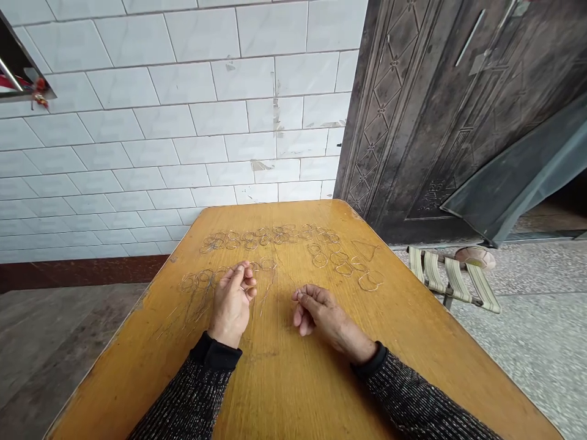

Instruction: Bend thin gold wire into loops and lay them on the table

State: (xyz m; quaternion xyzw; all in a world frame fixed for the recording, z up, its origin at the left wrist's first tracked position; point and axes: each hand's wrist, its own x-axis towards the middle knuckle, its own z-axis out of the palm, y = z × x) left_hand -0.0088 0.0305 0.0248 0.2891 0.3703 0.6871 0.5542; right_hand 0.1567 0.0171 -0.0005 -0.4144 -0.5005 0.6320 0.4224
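Over the wooden table, my right hand (321,315) is closed in a pinch on a thin wire (287,273), which runs up and to the left from the fingertips. My left hand (233,305) is also closed, thumb against the curled fingers; whatever it pinches is too fine to make out. Behind and beside the left hand lie wire loops with long straight tails (202,281). More bent wire loops (270,235) form a row across the far part of the table. On the right sits a looser group of wire rings (342,263).
The wooden table (284,391) reaches toward a white tiled wall (202,79). A dark carved door (413,122) stands at the right, with a grey curtain (523,189) beside it. A folding stool with striped straps (454,281) is by the table's right edge.
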